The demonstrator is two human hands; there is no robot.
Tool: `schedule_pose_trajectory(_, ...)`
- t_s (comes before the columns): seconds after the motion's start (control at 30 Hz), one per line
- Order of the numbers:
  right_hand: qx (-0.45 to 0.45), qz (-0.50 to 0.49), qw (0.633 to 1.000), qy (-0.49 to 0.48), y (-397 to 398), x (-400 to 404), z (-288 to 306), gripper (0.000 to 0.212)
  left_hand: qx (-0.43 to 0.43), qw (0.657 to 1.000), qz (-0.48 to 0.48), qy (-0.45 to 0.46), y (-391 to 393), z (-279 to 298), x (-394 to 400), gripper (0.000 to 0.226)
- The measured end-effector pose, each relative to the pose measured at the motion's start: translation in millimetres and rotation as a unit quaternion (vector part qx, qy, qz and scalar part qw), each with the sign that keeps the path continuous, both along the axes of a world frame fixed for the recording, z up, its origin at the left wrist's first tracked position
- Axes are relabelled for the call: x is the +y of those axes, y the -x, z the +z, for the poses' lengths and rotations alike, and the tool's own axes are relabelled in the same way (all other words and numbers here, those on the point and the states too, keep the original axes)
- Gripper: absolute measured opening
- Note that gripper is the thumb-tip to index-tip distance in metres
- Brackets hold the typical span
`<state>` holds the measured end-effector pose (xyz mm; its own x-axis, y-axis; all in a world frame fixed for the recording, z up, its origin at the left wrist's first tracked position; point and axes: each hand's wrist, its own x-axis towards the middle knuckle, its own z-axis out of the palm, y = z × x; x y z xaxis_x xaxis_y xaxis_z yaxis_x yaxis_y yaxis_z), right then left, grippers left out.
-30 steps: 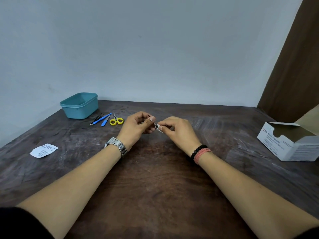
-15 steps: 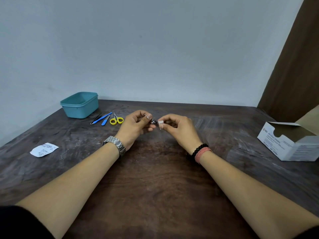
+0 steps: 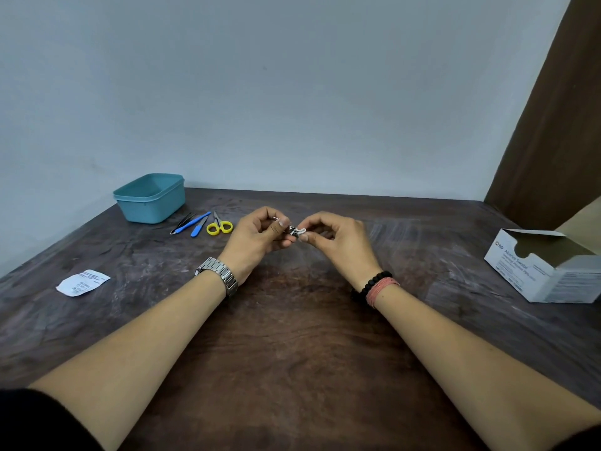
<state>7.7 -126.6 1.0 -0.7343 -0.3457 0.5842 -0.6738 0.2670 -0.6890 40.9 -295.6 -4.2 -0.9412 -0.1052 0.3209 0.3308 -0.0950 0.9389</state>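
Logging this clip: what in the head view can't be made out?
Tiny, mostly covered by the left hand: small metal item, head view.
Too small to identify: white piece pinched by right hand.
Hidden by its near wall: bottom of teal tub.
Cut off by right edge: white box.

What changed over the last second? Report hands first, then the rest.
Both hands rose slightly. The left hand still pinches the small metal tool; the right hand still holds the white pad at its tip. Teal tub, scissors, packet and box unmoved.
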Motion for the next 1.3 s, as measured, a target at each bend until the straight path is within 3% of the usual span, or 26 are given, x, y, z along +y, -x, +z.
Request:
schedule_pose_trajectory(0.63, -0.046, -0.015, 0.999, -0.017, 4.3, 4.7, -1.2, 0.008, 0.021, 0.999, 0.027, 0.038, 1.4, 0.3, -2.1, 0.009)
schedule_pose_trajectory(1.03, -0.032, -0.035, 0.997, -0.069, 5.4, 4.2, -3.6, 0.003, 0.020, 0.999, 0.015, 0.028, 2.1, -1.1, -1.3, 0.008)
schedule_pose_trajectory(1.3, -0.029, -0.022, 0.998, -0.048, 2.9, 0.1, -1.0, 0.004, 0.021, 1.000, 0.010, 0.016, 1.5, -0.5, -1.6, 0.008)
